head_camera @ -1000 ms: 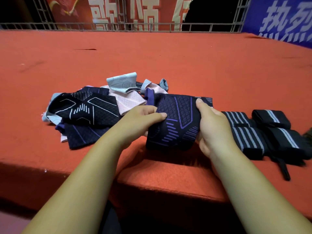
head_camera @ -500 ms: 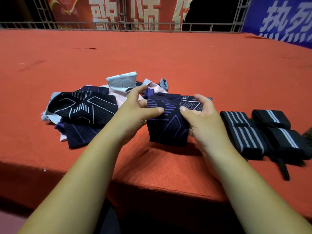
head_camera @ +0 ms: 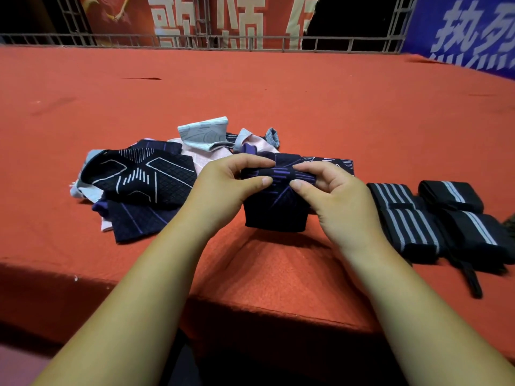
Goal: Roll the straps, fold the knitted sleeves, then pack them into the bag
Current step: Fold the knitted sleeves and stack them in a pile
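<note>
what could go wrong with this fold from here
Both the left hand and right hand pinch just the top of the folded navy sleeve; letting go might let it spring open. It lies near the table edge, so a nudge may drop it. The unfolded pile sits beside the left hand and may snag.

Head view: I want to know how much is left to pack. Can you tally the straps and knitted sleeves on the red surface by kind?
Rolled straps: 4
Held sleeve, pinched by left hand and right hand: 1
Piled sleeves: at least 4, overlapping
Total: at least 9
</note>
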